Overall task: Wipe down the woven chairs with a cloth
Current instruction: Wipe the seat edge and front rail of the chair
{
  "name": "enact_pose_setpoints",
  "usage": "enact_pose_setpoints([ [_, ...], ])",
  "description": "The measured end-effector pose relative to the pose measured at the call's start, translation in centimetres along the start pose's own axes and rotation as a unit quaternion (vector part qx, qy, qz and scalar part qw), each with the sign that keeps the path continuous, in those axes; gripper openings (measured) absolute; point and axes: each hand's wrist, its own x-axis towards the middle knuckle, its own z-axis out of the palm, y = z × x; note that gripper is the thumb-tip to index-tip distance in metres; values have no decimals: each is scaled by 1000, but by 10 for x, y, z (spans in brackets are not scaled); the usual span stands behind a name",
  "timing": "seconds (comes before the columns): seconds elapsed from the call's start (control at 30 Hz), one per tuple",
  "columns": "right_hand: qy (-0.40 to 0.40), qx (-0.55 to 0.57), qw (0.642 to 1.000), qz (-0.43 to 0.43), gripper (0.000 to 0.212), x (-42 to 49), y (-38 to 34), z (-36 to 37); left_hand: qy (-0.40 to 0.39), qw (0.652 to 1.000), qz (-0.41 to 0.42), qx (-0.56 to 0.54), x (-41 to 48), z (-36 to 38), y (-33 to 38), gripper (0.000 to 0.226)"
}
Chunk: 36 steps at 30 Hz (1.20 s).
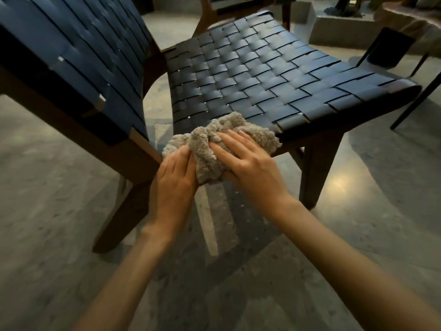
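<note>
A fluffy grey cloth [210,139] is bunched at the near front corner of a black woven chair seat [250,70]. My left hand [175,177] grips the cloth's lower left part, its fingers curled into the folds. My right hand [245,161] lies on the cloth with its fingers stretched forward and its thumb tucked under the bunch. A second woven chair [78,51], dark blue with a brown wooden frame, stands close on the left.
The chairs stand on a polished grey stone floor [358,187]. A thin black leg of another piece of furniture [415,101] slants at the right. A low grey platform [343,29] sits at the back right.
</note>
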Motion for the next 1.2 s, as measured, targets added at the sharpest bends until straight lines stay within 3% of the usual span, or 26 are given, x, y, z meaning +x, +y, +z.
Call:
enact_pose_setpoints([
  [0.23, -2, -36, 999, -20, 42, -2, 11, -10, -15, 1000, -24, -2, 2, 9, 10, 74],
  [0.37, -4, -54, 999, -4, 48, -11, 28, -24, -28, 999, -18, -18, 16, 12, 28, 83],
  [0.5, 5, -65, 997, 48, 57, -25, 63, -50, -24, 999, 37, -16, 46, 18, 66, 78],
  [0.7, 63, -50, 984, 156, 48, -43, 127, -103, -58, 991, 108, -61, 100, 18, 152, 81],
  [0.8, 83, -29, 977, 195, 51, -45, 142, -112, -51, 990, 104, -76, 116, 24, 176, 77],
  [1.0, 144, 26, 967, 209, 41, -54, 119, -79, 71, 982, 132, -113, 92, 43, 149, 61],
  [1.2, 174, 15, 959, 221, 29, -51, 76, -49, 46, 988, 121, -89, 61, 29, 109, 62],
])
